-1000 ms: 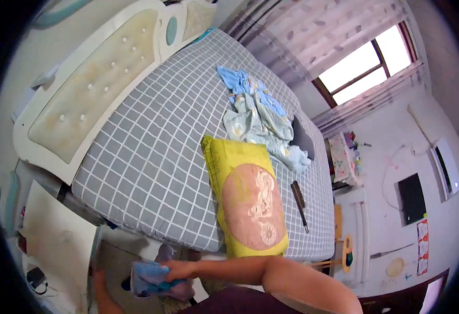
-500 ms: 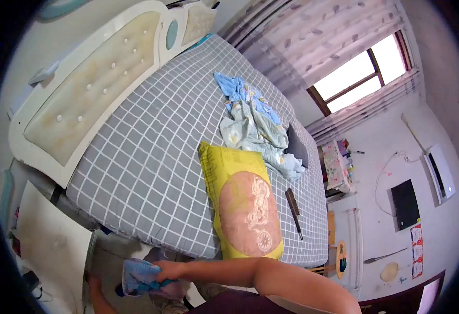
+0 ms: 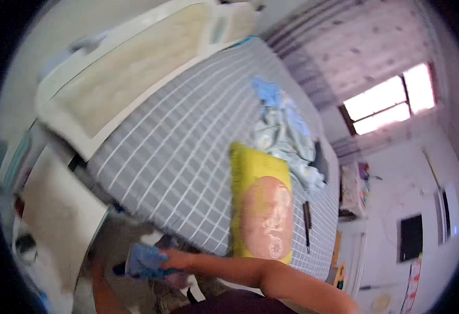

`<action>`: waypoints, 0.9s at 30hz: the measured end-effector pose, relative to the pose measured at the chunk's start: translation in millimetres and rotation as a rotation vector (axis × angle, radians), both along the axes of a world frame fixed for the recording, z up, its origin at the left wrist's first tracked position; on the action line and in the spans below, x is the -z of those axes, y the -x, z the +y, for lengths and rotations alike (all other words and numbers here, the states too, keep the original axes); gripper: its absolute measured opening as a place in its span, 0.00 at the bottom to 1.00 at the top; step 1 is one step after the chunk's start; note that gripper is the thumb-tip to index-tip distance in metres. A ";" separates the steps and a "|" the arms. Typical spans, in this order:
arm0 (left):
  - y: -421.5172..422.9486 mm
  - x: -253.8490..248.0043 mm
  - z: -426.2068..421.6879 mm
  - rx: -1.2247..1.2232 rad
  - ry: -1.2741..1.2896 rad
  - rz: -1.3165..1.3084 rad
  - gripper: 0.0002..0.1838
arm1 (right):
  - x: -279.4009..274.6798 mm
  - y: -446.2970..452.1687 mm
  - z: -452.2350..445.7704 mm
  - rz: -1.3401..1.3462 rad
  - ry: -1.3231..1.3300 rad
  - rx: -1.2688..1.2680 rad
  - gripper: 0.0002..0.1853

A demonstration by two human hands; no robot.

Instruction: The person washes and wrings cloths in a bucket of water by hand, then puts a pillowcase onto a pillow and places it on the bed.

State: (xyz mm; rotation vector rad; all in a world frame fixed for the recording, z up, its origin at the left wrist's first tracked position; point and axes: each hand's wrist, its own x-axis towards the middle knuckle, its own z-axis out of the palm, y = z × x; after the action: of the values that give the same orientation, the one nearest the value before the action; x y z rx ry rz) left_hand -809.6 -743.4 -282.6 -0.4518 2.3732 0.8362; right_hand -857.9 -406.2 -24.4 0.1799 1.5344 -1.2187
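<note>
My right hand is closed round a bunched blue cloth, held low beside the bed. Farther left, my left hand is by the edge of a white bedside cabinet. Motion smears its fingers, so I cannot tell their shape or whether they touch the cabinet. Past my right forearm, a yellow pillow with a pinkish-brown oval and a motorcycle print lies on the grey checked bed.
A dark long-handled brush lies right of the pillow. Crumpled pale and blue fabric is farther up the bed. The cream headboard borders the bed at upper left. Patterned curtains hang by the window.
The view has swung, so the bed and pillow sit farther right, and the picture is blurrier. My right hand still holds the blue cloth; my left hand stays by the cabinet.
</note>
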 end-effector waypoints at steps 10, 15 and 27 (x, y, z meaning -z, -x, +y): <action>-35.1 -49.7 23.7 -0.174 0.038 -0.123 0.48 | 63.2 27.0 -75.8 -0.130 0.103 -0.088 0.23; -46.2 -69.3 17.8 -1.157 -1.195 -0.085 0.27 | 53.9 64.8 -129.6 -0.130 0.057 -0.286 0.26; -68.6 -133.4 9.4 -1.710 -1.618 0.466 0.20 | 103.0 99.7 -188.7 0.221 0.178 -0.324 0.17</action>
State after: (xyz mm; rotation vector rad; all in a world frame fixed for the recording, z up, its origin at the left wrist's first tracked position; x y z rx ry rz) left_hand -741.0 -733.9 -149.2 -1.4488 0.2283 3.1322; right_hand -957.6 -595.0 -127.4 -0.3190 1.5600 -1.1324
